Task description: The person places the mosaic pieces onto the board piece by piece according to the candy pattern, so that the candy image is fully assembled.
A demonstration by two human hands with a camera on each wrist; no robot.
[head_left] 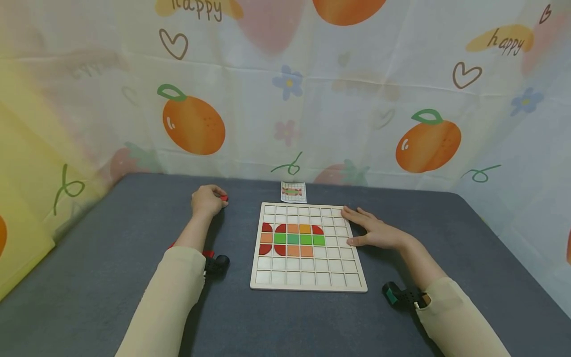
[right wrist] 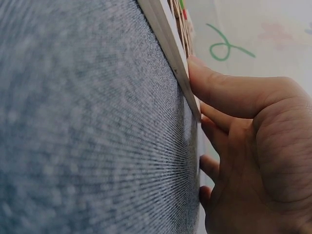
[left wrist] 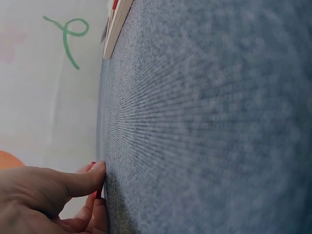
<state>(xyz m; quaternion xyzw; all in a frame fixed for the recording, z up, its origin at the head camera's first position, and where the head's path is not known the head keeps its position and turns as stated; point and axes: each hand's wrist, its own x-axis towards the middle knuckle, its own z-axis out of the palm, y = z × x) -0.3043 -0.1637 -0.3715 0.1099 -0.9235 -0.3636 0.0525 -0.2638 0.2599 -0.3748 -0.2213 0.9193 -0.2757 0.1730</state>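
Observation:
My left hand [head_left: 207, 202] is on the table left of the board, pinching a small red piece [head_left: 224, 198] between thumb and fingers; in the left wrist view the piece [left wrist: 99, 191] is partly hidden by them. The pale wooden grid board [head_left: 309, 278] lies flat in the middle. Dark red rounded pieces [head_left: 279, 249], salmon squares [head_left: 306, 251], green squares [head_left: 279, 238] and one amber square [head_left: 305, 229] sit in its left and middle cells. My right hand [head_left: 376, 231] rests at the board's right edge with spread fingers, the thumb touching the rim in the right wrist view.
A small printed card [head_left: 293, 199] with a coloured grid pattern lies just behind the board. The dark grey table [head_left: 294, 322] runs back to a fruit-printed cloth [head_left: 250, 119]. Black wrist cameras [head_left: 217, 265] are strapped below both hands.

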